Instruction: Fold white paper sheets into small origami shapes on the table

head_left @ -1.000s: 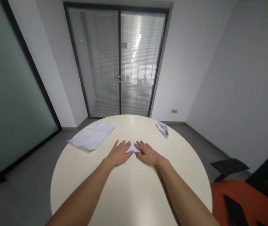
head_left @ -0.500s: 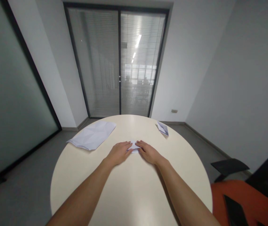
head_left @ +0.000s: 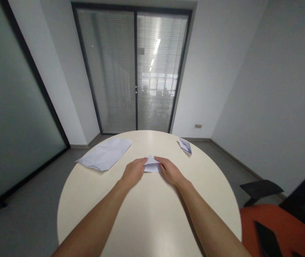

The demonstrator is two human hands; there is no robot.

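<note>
Between my hands is a small piece of folded white paper, with a peaked upper part and a flat strip along its near edge. My left hand grips its left side, thumb on top and the other fingers partly hidden. On the right side, my right hand pinches the paper the same way, its fingers curled at the edge. Both forearms reach in across the round cream table.
Creased white sheets lie at the table's left back edge. A small folded paper piece stands near the right back edge. An orange chair with black armrests is at the right. Glass doors stand beyond the table.
Both hands have gone from lying flat on the paper to gripping its two sides. More of the folded paper now shows between them.
</note>
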